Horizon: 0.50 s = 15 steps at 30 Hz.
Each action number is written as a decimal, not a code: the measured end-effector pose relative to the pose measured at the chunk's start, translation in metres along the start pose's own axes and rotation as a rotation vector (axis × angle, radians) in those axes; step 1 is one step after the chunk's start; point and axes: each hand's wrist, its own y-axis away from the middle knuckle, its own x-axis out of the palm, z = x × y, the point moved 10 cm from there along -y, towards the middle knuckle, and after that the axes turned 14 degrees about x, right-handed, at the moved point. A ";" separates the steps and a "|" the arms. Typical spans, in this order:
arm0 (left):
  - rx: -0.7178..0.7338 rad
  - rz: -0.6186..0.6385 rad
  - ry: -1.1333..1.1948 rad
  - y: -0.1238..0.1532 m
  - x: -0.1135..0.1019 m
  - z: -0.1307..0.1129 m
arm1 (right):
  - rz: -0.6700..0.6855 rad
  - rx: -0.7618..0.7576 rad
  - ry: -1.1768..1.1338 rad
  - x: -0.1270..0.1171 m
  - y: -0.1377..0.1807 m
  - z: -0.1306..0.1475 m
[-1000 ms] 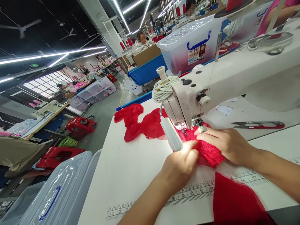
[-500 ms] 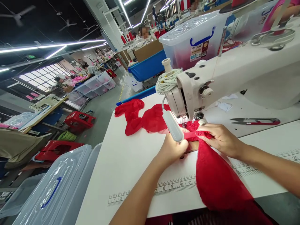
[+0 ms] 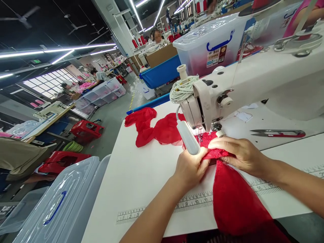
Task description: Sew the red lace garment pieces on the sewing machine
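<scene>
A white sewing machine (image 3: 253, 81) stands on the white table (image 3: 141, 182). Red lace fabric (image 3: 235, 199) runs from under its needle toward me and hangs over the table's near edge. My left hand (image 3: 191, 168) is closed, pinching the fabric's edge just below the machine's small lamp (image 3: 188, 138). My right hand (image 3: 239, 153) lies on the fabric right of the needle, fingers together and pressing it down. More red fabric (image 3: 154, 128) lies bunched behind the machine head at the table's far left.
Thread snips (image 3: 278, 133) lie on the machine bed to the right. Printed rulers (image 3: 192, 202) run along the table's near edge. A clear lidded bin (image 3: 60, 206) stands at the left, another bin (image 3: 215, 44) behind the machine. Other workers sit at distant tables.
The fabric has slid from bunched under the hands to stretched out toward me. Both hands stay at the needle, the left shifted slightly back, the right flattened on the lace.
</scene>
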 end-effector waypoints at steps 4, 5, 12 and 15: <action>0.097 0.019 -0.155 0.002 -0.001 -0.012 | 0.024 -0.078 0.000 -0.003 0.006 0.009; 0.119 0.005 -0.193 0.003 -0.002 -0.015 | 0.020 -0.079 0.007 -0.005 0.007 0.009; 0.187 -0.026 -0.290 0.005 -0.003 -0.027 | 0.011 -0.008 0.215 0.006 0.008 -0.005; 0.179 -0.008 -0.293 0.004 0.002 -0.030 | -0.013 0.006 0.276 0.009 0.008 -0.010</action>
